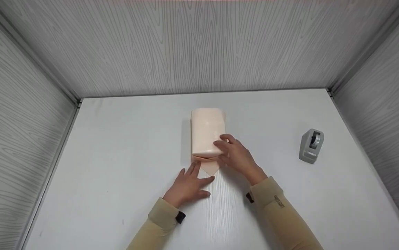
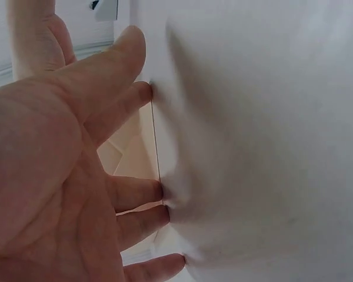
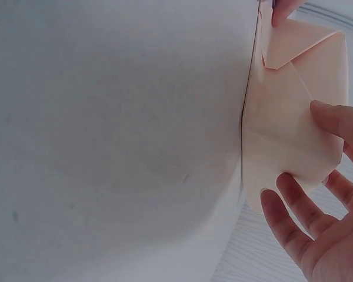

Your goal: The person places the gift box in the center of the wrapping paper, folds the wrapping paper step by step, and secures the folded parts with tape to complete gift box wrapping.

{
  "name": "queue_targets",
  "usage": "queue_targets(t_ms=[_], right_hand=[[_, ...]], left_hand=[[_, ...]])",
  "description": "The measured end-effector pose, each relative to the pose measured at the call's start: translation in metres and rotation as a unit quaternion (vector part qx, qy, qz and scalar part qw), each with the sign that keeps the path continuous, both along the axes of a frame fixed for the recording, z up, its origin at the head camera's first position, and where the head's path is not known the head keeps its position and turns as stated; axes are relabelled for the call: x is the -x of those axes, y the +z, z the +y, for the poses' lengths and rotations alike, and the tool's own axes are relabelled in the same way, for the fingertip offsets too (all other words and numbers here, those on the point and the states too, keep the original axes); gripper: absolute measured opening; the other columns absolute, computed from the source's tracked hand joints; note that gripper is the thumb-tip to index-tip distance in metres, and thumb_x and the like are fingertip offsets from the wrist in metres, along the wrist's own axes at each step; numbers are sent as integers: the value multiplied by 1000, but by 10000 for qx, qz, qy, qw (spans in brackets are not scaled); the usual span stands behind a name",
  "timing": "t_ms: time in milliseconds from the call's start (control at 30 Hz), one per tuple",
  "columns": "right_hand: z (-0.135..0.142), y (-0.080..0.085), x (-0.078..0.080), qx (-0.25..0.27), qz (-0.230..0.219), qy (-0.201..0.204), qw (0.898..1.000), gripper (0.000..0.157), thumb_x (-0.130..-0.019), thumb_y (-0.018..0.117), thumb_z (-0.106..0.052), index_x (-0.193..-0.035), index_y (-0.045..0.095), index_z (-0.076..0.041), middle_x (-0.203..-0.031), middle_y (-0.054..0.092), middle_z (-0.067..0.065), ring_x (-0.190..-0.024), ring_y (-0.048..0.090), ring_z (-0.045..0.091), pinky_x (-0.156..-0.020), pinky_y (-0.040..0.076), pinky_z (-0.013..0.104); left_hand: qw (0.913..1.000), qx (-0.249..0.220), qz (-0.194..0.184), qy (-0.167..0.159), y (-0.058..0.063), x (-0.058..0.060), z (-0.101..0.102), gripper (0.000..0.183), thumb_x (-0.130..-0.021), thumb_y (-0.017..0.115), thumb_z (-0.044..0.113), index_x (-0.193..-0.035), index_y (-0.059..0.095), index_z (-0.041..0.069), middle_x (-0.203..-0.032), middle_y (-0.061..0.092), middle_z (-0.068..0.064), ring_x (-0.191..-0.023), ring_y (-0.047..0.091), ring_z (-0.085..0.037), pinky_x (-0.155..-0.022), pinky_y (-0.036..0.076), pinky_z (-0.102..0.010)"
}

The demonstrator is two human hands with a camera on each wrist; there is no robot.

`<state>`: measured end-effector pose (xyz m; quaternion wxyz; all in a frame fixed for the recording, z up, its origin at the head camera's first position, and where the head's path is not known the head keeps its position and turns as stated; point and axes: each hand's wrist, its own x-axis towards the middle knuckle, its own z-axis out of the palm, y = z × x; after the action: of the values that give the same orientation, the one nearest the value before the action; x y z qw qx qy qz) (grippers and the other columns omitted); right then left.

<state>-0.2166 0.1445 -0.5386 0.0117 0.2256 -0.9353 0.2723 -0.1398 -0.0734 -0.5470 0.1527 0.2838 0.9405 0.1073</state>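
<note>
A box-shaped package wrapped in pale peach paper (image 1: 207, 130) lies on the white table, its near end facing me. From that end a pointed paper flap (image 1: 210, 168) spreads flat toward me. My left hand (image 1: 187, 187) rests with spread fingers on the table and the flap's left edge; in the left wrist view its fingertips (image 2: 138, 191) press down by the paper. My right hand (image 1: 238, 155) is at the package's near right corner. In the right wrist view, its thumb (image 3: 335, 120) touches the folded end and other fingers lie along the side.
A grey tape dispenser (image 1: 311, 146) with a roll of tape stands on the table (image 1: 123, 146) to the right. Grey wood-grain panels (image 1: 192, 48) enclose the table at the back and both sides.
</note>
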Motion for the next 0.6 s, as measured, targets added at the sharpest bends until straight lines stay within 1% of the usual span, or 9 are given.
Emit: queue_targets(t_ms=[167, 267, 367, 467, 600], right_hand=[[0, -1, 0, 9, -16, 23, 10000, 49, -86, 77, -11, -132, 61, -19, -145, 44, 5, -123, 51, 29, -91, 49, 44], [1, -2, -1, 13, 44, 68, 10000, 49, -86, 76, -11, -132, 61, -19, -145, 44, 5, -123, 51, 29, -89, 50, 45], [1, -2, 0, -12, 83, 70, 9999, 48, -86, 76, -10, -131, 61, -19, -145, 44, 5, -122, 52, 28, -87, 50, 44], [1, -2, 1, -22, 111, 70, 9999, 48, -86, 76, -9, -131, 62, -19, -145, 44, 4, -122, 52, 28, -87, 51, 43], [1, -2, 1, 29, 121, 51, 9999, 48, -85, 77, -10, -130, 62, -19, -144, 45, 4, -121, 53, 28, -86, 50, 44]], left_hand=[[9999, -66, -60, 100, -2, 1, 0, 57, -90, 65, 49, -143, 52, 34, -158, 16, -26, -146, 15, -40, -106, 28, -63], [9998, -148, -5, 165, -4, 3, 1, 58, -90, 67, 48, -144, 51, 34, -157, 20, -25, -144, 19, -40, -105, 29, -63], [9991, -227, 251, 248, -6, 6, 2, 55, -90, 68, 46, -141, 54, 30, -153, 30, -23, -140, 29, -41, -101, 35, -61], [9974, -298, 562, 339, -7, 8, 5, 48, -89, 70, 43, -132, 59, 24, -144, 41, -21, -133, 38, -39, -96, 41, -58], [9953, -335, 833, 362, -8, 11, 11, 41, -88, 72, 40, -122, 64, 17, -134, 47, -18, -127, 43, -35, -91, 45, -53]])
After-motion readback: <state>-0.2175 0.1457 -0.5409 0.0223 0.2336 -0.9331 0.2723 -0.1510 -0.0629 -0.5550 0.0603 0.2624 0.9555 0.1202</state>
